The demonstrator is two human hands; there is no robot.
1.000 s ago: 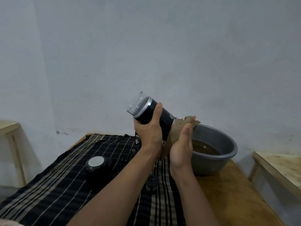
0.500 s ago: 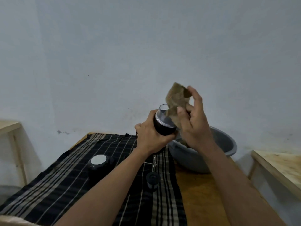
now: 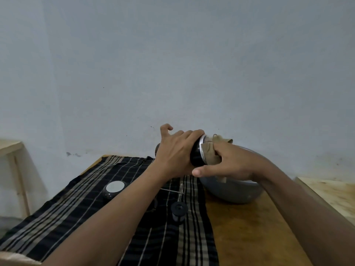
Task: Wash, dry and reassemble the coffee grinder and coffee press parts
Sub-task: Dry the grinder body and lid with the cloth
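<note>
I note the left hand [image 3: 176, 152] wrapped round the grinder body [image 3: 196, 156], held sideways over the basin [image 3: 236, 192] at right, probably so drips land there. The right hand [image 3: 234, 162] grips the cloth [image 3: 221, 140] against its open end, presumably to wipe it.

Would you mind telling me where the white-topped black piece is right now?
In the head view the piece sits on the striped cloth, just left of the left forearm.

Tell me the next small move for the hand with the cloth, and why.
Probably twist the cloth inside the open end of the grinder. The left hand grips the grinder sideways near the basin, and the right hand holds the cloth bunched against its silver-ringed mouth.
</note>
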